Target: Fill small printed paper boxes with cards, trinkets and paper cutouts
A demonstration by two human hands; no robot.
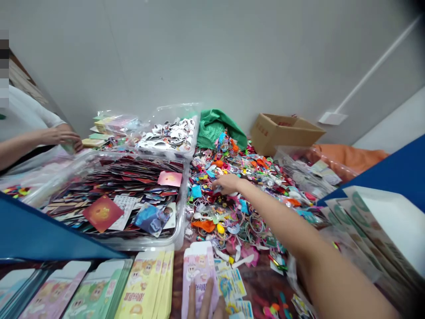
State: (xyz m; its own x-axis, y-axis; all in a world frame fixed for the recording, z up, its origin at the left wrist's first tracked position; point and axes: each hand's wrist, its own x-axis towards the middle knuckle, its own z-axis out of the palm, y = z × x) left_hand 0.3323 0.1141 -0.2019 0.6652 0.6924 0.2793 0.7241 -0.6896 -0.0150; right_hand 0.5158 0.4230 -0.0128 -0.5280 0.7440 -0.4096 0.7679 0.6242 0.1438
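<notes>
My left hand [203, 301] lies at the bottom edge with its fingers stretched out and apart on a flat lilac paper packet [198, 266] with cartoon figures. Blue-and-yellow cards [229, 283] lie right beside that packet. Farther off, my right hand [226, 183] dips into a big heap of small colourful trinkets [229, 217], among them hair ties and plastic bits. Its fingers are bent down together, and their tips are hidden among the trinkets, so what they pinch is not visible.
Left stands a clear bin [182, 212] full of cards; behind it is a bin of white cutouts [166, 135]. Packet stacks [142, 283] line the front. A cardboard box [282, 133] and green bag [215, 126] stand behind. Another person's hand [68, 135] holds something far left.
</notes>
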